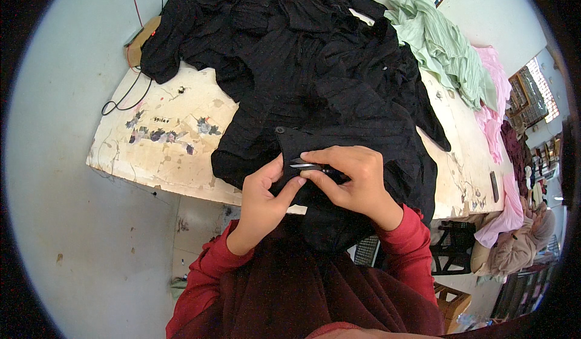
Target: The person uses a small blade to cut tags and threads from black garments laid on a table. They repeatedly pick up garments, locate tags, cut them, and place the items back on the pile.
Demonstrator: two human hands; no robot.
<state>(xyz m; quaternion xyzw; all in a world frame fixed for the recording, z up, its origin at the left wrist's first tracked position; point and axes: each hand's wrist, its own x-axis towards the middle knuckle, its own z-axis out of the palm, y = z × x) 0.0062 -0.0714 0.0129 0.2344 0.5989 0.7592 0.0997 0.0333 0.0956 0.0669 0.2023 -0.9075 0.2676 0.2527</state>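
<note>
A black garment [272, 66] lies spread and crumpled over the table, its near part hanging past the front edge toward me. My left hand [266, 190] pinches the edge of this cloth between thumb and fingers, just below a dark button [280, 131]. In my right hand [354, 172] is a small pair of thread snips [301, 165], held between thumb and forefinger with the blades pointing left. Their tips meet the cloth close to my left fingers. Whether a thread lies between the blades is too small to tell.
The pale, worn table [175, 157] shows at both sides. A light green pleated cloth [436, 45] and pink cloth [493, 127] lie at the right. A dark flat bar [494, 186] rests near the right edge. Another person [520, 242] sits at far right. A cable [124, 106] loops at left.
</note>
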